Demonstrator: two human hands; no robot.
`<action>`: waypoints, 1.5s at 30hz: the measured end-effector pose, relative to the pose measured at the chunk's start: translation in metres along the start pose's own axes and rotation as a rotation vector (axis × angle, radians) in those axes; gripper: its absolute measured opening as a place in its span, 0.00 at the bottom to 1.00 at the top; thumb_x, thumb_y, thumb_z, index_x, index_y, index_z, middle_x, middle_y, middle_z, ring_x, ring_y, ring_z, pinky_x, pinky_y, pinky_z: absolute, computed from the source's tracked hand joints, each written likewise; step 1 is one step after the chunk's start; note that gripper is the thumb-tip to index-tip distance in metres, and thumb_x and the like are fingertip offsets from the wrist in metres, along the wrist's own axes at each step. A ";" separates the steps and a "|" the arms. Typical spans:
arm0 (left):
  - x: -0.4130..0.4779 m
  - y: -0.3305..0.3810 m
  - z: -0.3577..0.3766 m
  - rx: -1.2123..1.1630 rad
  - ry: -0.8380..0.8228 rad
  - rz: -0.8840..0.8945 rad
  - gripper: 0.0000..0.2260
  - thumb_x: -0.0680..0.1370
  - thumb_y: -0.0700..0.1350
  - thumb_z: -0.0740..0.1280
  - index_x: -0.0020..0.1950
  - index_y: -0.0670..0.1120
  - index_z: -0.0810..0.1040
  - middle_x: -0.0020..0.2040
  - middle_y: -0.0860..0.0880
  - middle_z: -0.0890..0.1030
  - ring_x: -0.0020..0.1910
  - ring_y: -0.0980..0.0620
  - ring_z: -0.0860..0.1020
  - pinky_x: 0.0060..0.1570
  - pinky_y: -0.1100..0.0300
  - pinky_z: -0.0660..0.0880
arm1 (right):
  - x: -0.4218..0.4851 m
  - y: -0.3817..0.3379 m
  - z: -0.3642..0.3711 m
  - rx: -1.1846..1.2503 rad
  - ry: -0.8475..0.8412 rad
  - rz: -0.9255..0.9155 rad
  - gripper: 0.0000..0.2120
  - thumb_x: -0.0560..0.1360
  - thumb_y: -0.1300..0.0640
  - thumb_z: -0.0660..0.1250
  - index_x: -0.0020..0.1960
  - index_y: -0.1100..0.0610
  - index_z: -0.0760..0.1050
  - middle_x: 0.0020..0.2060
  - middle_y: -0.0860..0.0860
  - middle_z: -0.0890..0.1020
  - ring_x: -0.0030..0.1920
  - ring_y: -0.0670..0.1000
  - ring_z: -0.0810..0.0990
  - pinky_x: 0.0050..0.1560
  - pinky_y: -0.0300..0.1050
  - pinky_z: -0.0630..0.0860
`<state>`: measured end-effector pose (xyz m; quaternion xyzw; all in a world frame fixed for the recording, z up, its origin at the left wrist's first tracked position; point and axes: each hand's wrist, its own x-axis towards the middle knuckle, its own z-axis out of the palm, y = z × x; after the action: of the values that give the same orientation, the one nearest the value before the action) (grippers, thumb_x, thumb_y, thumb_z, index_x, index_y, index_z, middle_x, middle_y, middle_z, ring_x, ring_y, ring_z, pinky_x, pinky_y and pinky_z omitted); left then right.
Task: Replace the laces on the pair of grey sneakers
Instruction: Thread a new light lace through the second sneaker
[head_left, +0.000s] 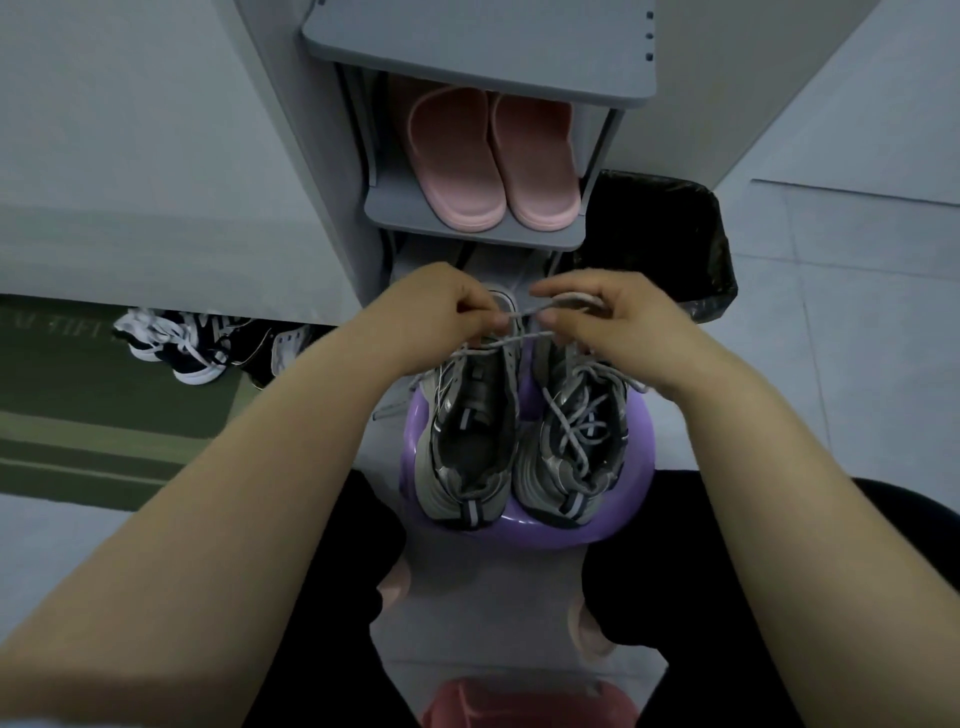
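Head view, the only one. The pair sits at frame centre on a purple stool (519, 531), heels toward 6 o'clock, toes toward 12.

- **Open sneaker** (467, 447), on the 9 o'clock side: tongue exposed, eyelets mostly bare.
- **Laced sneaker** (576, 441), on the 3 o'clock side: loose criss-cross lacing all the way up.
- **Hands:** both work at the toe end, 12 o'clock of the pair. The left hand (441, 304) pinches a grey lace (519, 313) between thumb and fingertips, other fingers curled. The right hand (602, 312) pinches the same lace from the other side, with slack looped over its fingers.

Step in hand, my read: feeding or evening the lace at the lowest eyelets of the open sneaker.

- Match the two ends in length before crossing upward.
- Keep the lace flat, not twisted.
- Pull snug against the toe row without dragging the shoe off the stool.
- Keep the slack clear of the neighbour's lacing.

Hard to tell:

- The hands cover the toe caps and lowest eyelets, so I can't see which holes the lace passes through.
- Old lace or new, unclear.
- The lace tips are hidden.

Around:

- pink slippers (493, 161) on a grey rack (467, 236) at 12
- black bin (670, 234) at 1
- dark sneakers with white laces (192, 343) at 9, half under a ledge
- green mat (93, 415) at 8
- a red object at 6, cropped
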<state>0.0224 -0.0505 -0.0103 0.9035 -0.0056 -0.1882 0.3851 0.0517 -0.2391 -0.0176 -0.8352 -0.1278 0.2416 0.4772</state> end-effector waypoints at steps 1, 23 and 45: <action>0.002 -0.001 0.005 -0.014 0.012 -0.013 0.09 0.76 0.47 0.66 0.43 0.45 0.83 0.31 0.51 0.77 0.28 0.62 0.72 0.28 0.73 0.65 | 0.001 0.000 0.005 -0.013 -0.001 -0.005 0.08 0.72 0.56 0.70 0.51 0.49 0.80 0.39 0.45 0.82 0.36 0.40 0.79 0.43 0.34 0.75; 0.019 -0.026 0.056 0.232 0.056 -0.246 0.09 0.73 0.48 0.69 0.53 0.54 0.82 0.60 0.47 0.77 0.60 0.42 0.73 0.62 0.49 0.70 | 0.015 0.028 0.021 -0.487 0.053 0.040 0.08 0.74 0.58 0.66 0.48 0.51 0.83 0.46 0.53 0.84 0.49 0.55 0.80 0.51 0.49 0.76; 0.017 -0.023 0.061 -0.329 0.096 -0.361 0.08 0.72 0.39 0.71 0.51 0.41 0.82 0.46 0.46 0.81 0.50 0.47 0.79 0.57 0.54 0.75 | 0.020 0.038 0.043 -0.361 0.194 0.133 0.09 0.70 0.56 0.68 0.48 0.48 0.73 0.46 0.49 0.84 0.51 0.53 0.80 0.50 0.51 0.76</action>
<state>0.0139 -0.0791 -0.0707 0.8229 0.2051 -0.2091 0.4869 0.0452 -0.2175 -0.0741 -0.9330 -0.0671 0.1642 0.3132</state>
